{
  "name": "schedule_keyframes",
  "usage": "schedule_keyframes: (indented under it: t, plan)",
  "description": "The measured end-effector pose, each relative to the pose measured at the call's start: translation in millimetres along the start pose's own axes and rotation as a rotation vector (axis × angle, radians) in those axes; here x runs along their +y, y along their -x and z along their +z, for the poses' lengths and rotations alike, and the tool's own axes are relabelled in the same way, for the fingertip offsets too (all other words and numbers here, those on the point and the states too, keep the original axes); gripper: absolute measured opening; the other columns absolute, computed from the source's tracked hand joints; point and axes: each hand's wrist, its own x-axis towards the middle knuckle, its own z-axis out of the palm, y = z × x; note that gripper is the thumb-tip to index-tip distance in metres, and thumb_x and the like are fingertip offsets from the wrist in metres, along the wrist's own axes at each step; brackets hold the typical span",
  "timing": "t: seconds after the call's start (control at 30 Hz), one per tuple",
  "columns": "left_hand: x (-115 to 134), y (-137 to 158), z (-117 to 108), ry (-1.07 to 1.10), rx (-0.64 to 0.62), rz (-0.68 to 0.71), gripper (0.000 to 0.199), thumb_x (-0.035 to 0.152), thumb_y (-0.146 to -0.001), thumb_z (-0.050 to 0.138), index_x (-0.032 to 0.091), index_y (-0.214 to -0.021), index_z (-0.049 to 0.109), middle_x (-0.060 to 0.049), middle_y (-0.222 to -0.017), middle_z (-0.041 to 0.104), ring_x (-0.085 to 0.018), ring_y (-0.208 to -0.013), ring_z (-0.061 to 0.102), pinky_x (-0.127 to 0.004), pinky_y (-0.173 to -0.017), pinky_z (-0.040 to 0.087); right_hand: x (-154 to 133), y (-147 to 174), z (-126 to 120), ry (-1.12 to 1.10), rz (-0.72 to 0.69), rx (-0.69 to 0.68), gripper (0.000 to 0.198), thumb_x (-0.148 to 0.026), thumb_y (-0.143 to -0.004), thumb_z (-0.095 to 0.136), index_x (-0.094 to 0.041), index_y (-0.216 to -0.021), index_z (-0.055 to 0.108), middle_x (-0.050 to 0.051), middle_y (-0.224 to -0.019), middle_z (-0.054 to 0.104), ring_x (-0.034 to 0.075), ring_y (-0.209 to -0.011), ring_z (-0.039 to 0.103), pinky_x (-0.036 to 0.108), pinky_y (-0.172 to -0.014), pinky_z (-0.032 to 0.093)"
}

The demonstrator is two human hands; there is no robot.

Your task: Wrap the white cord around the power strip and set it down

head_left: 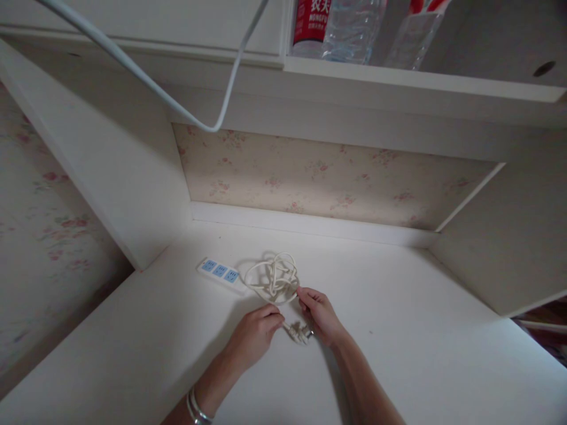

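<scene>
Here's the desk, white and broad, filling the lower frame; behind it, the flowered wall runs across the middle. Above that, the shelf crosses the upper right, with a pale cable drooping from the upper left and plastic bottles standing along the top edge.

Down to the action at lower centre: left hand in from the lower left, right hand in from the lower right, both low over the desk. And both have a hold! The left fingers pinch the cord close to its plug end; the right fingers look pinched on the right edge of the loops, the contact partly hidden by the hand itself.

The cord lies in a loose, tangled coil at centre, just above the gap between the hands: up and right from the left fingers, directly left of the right fingers. The right hand is the nearer to the coil.

Left of the coil sits the strip, three blue socket panels up, its long axis slanting from upper left to lower right, the left hand nearer to it. Smaller now, the plug hangs between the hands, prongs towards the right wrist. Last, silvery bracelets circle the left wrist at the bottom edge.
</scene>
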Motion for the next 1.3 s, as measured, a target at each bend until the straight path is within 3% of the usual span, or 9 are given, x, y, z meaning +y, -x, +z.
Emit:
schedule_keyframes:
  t: [0.27, 0.4, 0.53, 0.73, 0.87, 1.07, 1.2, 1.3]
  plan:
    - [2, -2, -2, 0.213, 0.024, -0.063, 0.027, 0.01, -0.089, 0.046, 0.023, -0.091, 0.07, -0.002, -0.095, 0.069, -0.014, -0.088, 0.063, -0.024, -0.082, 0.049, -2, 2, -1, 0.155, -0.052, -0.013, 0.048, -0.058, -0.077, 0.061, -0.018, -0.055, 0.044, -0.007, -0.053, 0.031, 0.008, -0.052, 0.023, 0.025, -0.05, 0.016]
    - [-6, -2, 5, 0.327, 0.093, -0.196, 0.016, 0.013, -0.087, 0.05, 0.02, -0.09, 0.064, -0.003, -0.088, 0.067, -0.016, -0.081, 0.066, -0.025, -0.074, 0.052, -5, 4, 0, 0.247, -0.059, -0.044, 0.049, -0.057, -0.079, 0.058, -0.018, -0.054, 0.042, -0.007, -0.053, 0.031, 0.009, -0.052, 0.024, 0.026, -0.051, 0.017]
    - [-18, -1, 11, 0.44, 0.198, -0.327, 0.017, 0.015, -0.08, 0.059, 0.02, -0.096, 0.055, -0.004, -0.099, 0.061, -0.015, -0.076, 0.067, -0.026, -0.069, 0.055, -8, 6, 1, 0.283, -0.024, -0.068, 0.049, -0.055, -0.08, 0.057, -0.019, -0.052, 0.041, -0.007, -0.051, 0.031, 0.009, -0.051, 0.024, 0.026, -0.051, 0.018]
    - [-14, -1, 1, 0.215, 0.127, -0.251, 0.03, 0.017, -0.084, 0.058, 0.026, -0.113, 0.058, -0.006, -0.12, 0.056, -0.015, -0.082, 0.064, -0.029, -0.079, 0.053, -8, 6, 2, 0.297, -0.023, -0.066, 0.044, -0.05, -0.08, 0.059, -0.018, -0.054, 0.045, -0.006, -0.051, 0.035, 0.009, -0.051, 0.027, 0.025, -0.05, 0.019]
    - [-9, -2, -3, 0.099, 0.104, -0.246, 0.025, 0.021, -0.083, 0.061, 0.025, -0.108, 0.06, -0.004, -0.106, 0.061, -0.019, -0.094, 0.061, -0.029, -0.081, 0.05, -5, 5, 2, 0.315, -0.023, -0.06, 0.043, -0.051, -0.08, 0.059, -0.017, -0.055, 0.05, -0.006, -0.051, 0.036, 0.008, -0.05, 0.028, 0.024, -0.049, 0.02]
    - [-8, -2, -1, -0.045, 0.136, -0.286, 0.012, 0.03, -0.085, 0.061, 0.022, -0.093, 0.059, -0.004, -0.097, 0.061, -0.02, -0.089, 0.061, -0.03, -0.077, 0.048, -1, 7, 2, 0.386, -0.057, -0.053, 0.038, -0.052, -0.08, 0.059, -0.015, -0.072, 0.066, -0.005, -0.053, 0.043, 0.009, -0.049, 0.033, 0.023, -0.048, 0.024]
    - [-5, -3, 0, -0.127, 0.16, -0.298, 0.013, 0.034, -0.086, 0.059, 0.021, -0.089, 0.058, -0.004, -0.091, 0.061, -0.02, -0.084, 0.061, -0.03, -0.073, 0.046, -7, 13, -2, 0.546, -0.226, -0.102, 0.029, -0.046, -0.079, 0.063, -0.018, -0.085, 0.071, -0.001, -0.064, 0.054, 0.013, -0.06, 0.046, 0.024, -0.055, 0.033]
    - [-3, -3, -1, -0.175, 0.169, -0.318, 0.014, 0.035, -0.088, 0.057, 0.021, -0.085, 0.057, -0.003, -0.088, 0.062, -0.019, -0.081, 0.061, -0.028, -0.069, 0.044, -13, 14, -7, 0.674, -0.402, -0.058, 0.021, -0.041, -0.079, 0.065, -0.021, -0.083, 0.071, 0.0, -0.071, 0.058, 0.016, -0.072, 0.052, 0.027, -0.068, 0.039]
